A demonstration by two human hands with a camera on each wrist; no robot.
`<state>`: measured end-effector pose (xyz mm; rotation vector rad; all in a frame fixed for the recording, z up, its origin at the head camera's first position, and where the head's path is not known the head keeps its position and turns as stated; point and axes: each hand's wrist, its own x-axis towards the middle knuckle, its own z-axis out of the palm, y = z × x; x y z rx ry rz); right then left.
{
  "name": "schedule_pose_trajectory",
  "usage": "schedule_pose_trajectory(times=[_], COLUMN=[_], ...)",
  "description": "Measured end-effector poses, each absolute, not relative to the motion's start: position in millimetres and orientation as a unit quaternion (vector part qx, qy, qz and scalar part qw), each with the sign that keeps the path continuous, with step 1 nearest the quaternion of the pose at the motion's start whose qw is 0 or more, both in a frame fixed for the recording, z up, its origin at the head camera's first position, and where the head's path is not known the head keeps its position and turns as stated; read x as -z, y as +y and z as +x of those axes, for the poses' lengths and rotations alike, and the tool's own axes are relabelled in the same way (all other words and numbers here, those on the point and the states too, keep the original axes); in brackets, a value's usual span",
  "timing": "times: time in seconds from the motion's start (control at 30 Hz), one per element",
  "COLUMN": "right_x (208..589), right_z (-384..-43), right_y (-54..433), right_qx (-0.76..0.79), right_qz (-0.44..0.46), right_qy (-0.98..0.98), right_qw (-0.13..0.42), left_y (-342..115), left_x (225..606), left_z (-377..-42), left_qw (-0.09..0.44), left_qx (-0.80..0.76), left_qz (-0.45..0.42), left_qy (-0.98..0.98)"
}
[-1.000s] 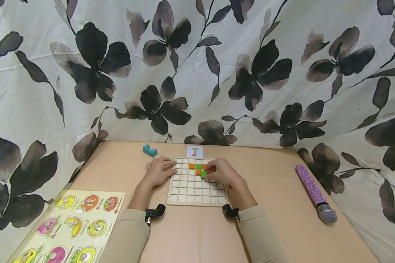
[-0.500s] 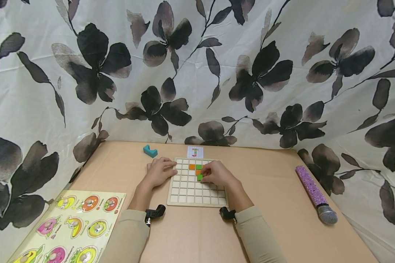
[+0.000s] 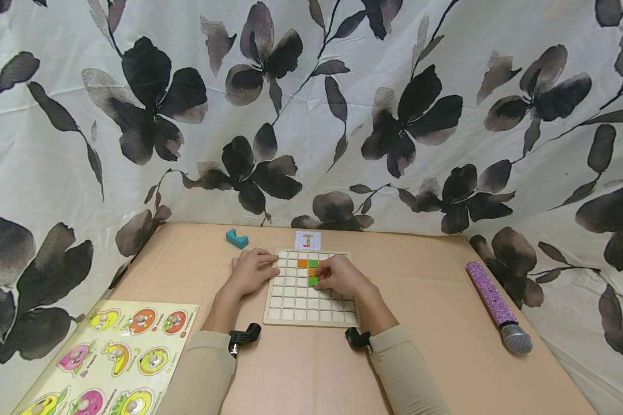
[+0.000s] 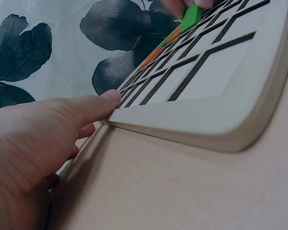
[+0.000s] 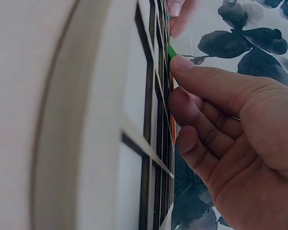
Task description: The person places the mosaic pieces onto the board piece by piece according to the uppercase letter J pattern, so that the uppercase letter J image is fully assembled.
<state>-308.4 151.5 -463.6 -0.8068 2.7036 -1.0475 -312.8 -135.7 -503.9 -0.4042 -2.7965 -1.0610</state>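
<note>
A white grid board (image 3: 285,314) lies on the table, with orange tiles (image 3: 303,263) and a green tile (image 3: 314,263) in its upper squares. My right hand (image 3: 342,275) pinches a green cube-like tile (image 4: 191,19) at the board, below the orange one in the same column; the fingertips hide part of it. In the right wrist view, thumb and index finger meet at that green tile (image 5: 171,51), the other fingers bent. My left hand (image 3: 251,271) rests at the board's upper left edge, thumb (image 4: 113,96) on the rim and the other fingers partly hidden beside it.
Behind the board lies a small pattern card (image 3: 308,240), with a teal angled block (image 3: 237,238) to its left. A fruit puzzle sheet (image 3: 187,314) covers the left front, and a glittery purple microphone (image 3: 493,294) lies at right. A floral cloth (image 3: 337,144) hangs behind.
My right hand has moved slightly left and down with the green tile, which now sits lined up under the orange tile. My left hand has stayed at the board's edge.
</note>
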Motion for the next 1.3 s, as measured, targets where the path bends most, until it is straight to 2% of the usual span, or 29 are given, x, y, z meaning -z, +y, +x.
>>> schedule_pose_trajectory(times=[1.3], right_x=[465.7], right_z=[-309.1], right_y=[152.2], right_qx=[0.346], right_qz=[-0.256], right_qy=[0.899], right_qw=[0.082], left_y=[-134.4], left_x=[503.6], left_z=[-311.2], left_qw=[0.062], left_qx=[0.348], left_qz=[-0.133], left_qy=[-0.926])
